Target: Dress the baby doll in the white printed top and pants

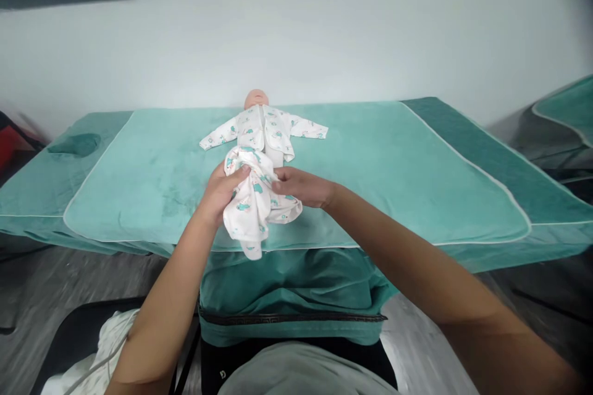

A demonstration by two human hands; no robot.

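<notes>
Head view | left fingers (243, 171), right fingers (280, 186) grasping printed garment (257, 200) | partly hides doll (256, 99) | green bed (370, 166) beneath

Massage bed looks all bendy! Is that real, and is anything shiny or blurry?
Head view: the massage bed's front edge bows, probably wide-lens bending; head view: pale glare on the floor, lower right; head view: the doll's head looks soft, its details smudgy.

Soft, even indoor light falls on the pale wall (296, 43), with no hard shadows there; the floor (106, 278) is darker toward seven o'clock. Wide-angle distortion bows the bed (370, 166) toward three and nine o'clock. Fine detail looks slightly smeared, and the corner at one o'clock darkens.
</notes>
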